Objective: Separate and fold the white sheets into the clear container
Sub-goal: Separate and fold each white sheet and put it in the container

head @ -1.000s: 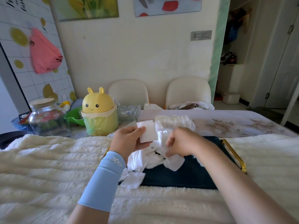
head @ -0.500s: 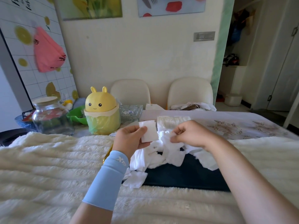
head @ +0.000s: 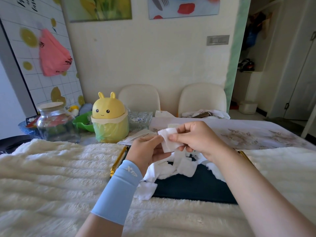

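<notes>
Both hands hold one small white sheet [head: 168, 139] up above a dark blue tray [head: 193, 187]. My left hand [head: 147, 151], with a light blue sleeve on the wrist, pinches its left edge. My right hand [head: 196, 137] pinches its right side from above. Below the hands a loose pile of crumpled white sheets [head: 172, 166] lies on the tray and spills over its left front corner. A clear glass container [head: 139, 119] with patterned walls stands farther back, right of the yellow bin; it holds a few scraps.
A yellow bunny-shaped bin [head: 109, 120] with a green liner stands at the back left, next to a lidded glass jar [head: 54, 122] and a green bowl [head: 83, 121]. A fluffy cream blanket [head: 51, 177] covers the near table. Two cream chairs [head: 201, 100] stand behind.
My right hand rose from the pile and came to the sheet that my left hand held; both hands now grip it together. The camera view shifted slightly.
</notes>
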Demonstrator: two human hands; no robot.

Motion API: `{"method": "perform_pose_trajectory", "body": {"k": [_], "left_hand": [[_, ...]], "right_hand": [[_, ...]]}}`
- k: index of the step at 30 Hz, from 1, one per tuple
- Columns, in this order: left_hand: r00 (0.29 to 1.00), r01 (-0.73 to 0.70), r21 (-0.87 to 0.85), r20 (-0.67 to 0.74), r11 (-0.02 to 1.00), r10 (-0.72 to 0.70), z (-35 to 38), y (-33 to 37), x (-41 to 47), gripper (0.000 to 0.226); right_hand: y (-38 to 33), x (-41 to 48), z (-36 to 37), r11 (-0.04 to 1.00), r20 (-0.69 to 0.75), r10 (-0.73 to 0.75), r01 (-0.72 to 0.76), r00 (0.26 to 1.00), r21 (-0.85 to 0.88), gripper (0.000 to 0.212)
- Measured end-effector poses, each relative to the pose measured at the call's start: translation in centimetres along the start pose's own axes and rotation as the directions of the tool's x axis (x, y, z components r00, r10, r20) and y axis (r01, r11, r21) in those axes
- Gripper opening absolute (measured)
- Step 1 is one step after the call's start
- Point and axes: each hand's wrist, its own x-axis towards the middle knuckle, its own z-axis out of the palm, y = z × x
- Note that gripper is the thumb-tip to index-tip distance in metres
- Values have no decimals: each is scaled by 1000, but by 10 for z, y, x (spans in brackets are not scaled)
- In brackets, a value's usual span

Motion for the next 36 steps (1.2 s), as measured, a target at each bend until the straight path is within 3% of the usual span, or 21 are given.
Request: {"method": "perform_pose_trajectory", "body": {"k": [4,7,9,11,14,16,19,21,23,26,28,30,31,33,36], "left_hand": [[1000,0,-3,9,1000,0,1,-1,0,27],[999,-2,-27,49,1000,3,2,1,-1,37],[996,-37,72,82,997,31,1,1,-2,43],[993,-69,171,104,983,52,1,-1,-2,29],[995,-54,177,91,983,38,0,-3,0,18],[998,-23,135,54,991,15,-2,-3,1,15],[999,3,110,-41,994,1,-6,-3,4,12],[994,9,75,-105,997,-1,-6,-2,5,7],[991,16,6,-137,1000,-15,-5,0,3,6],[992,20,-35,-123,999,-24,-3,1,3,11],[992,10,-23,-124,1000,-13,-4,0,3,12],[993,-3,-20,-121,1000,1,-5,-1,3,11],[993,-9,-15,-120,1000,7,-5,-2,3,11],[990,-19,-4,-137,1000,18,-5,-2,4,10],[984,-26,-18,-176,999,23,-7,-2,6,9]], "right_hand": [[-1,-1,0,999,-24,-4,3,1000,-52,13],[-1,-1,1,998,-41,27,-29,999,-49,25],[0,0,2,998,-27,55,-55,998,-11,33],[3,2,-1,994,35,79,-81,996,77,31],[8,4,-8,964,102,116,-137,988,227,15],[10,5,-12,991,29,96,-99,995,92,7],[19,7,-15,962,-57,-28,12,998,-272,8],[26,9,-16,851,10,-11,14,1000,-525,4],[29,5,-13,647,94,145,-22,985,-762,22],[32,3,-8,510,107,265,-45,958,-859,50],[33,3,-5,532,111,266,-50,958,-845,56],[35,3,-5,562,125,258,-44,958,-826,32],[35,3,-7,585,133,263,-49,956,-809,30],[28,1,-11,653,151,263,-61,953,-755,45],[13,-1,-27,803,160,113,5,981,-596,13]]}}
